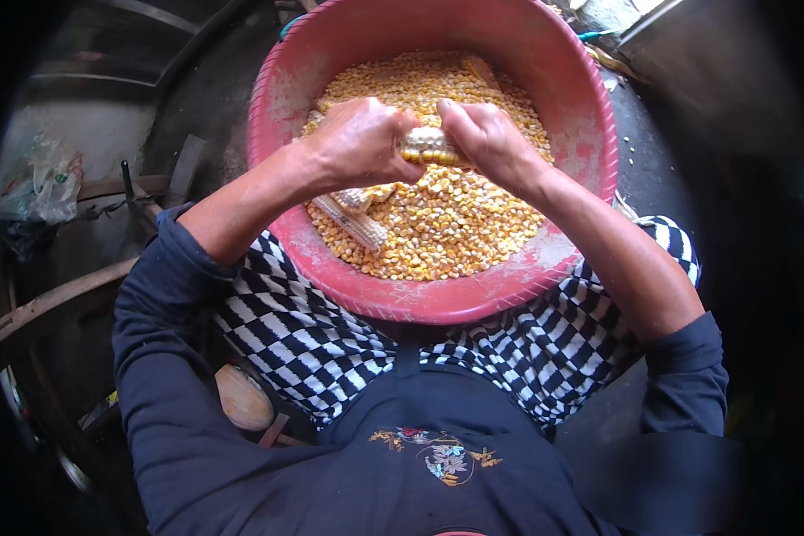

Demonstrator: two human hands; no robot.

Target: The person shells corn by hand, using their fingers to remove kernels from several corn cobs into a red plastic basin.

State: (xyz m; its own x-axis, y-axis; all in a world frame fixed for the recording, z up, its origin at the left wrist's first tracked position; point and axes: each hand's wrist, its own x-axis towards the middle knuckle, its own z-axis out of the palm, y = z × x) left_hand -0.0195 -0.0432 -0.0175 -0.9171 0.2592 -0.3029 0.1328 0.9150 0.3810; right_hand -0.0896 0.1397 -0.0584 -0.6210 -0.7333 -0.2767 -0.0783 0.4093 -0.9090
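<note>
Between my two fists is a partly shelled ear of corn (432, 146), with yellow kernels along its lower side and bare cob above. My left hand (368, 142) grips its left end, and my right hand (484, 134) is closed around the right end. Both hands are over a large red plastic tub (402, 305) that holds a deep layer of loose corn kernels (462, 214). Stripped corn cobs (355, 221) lie on the kernels under my left wrist. Another ear of corn (482, 72) rests at the far side, half sunk among the kernels.
The tub stands between my knees. Plastic bags (43, 181) hang at the left near a wooden frame (67, 295). A pale oval object (243, 396), perhaps a squash, is beside my left thigh. Dry husks (610, 61) and scattered kernels lie on the floor beyond the tub's right rim.
</note>
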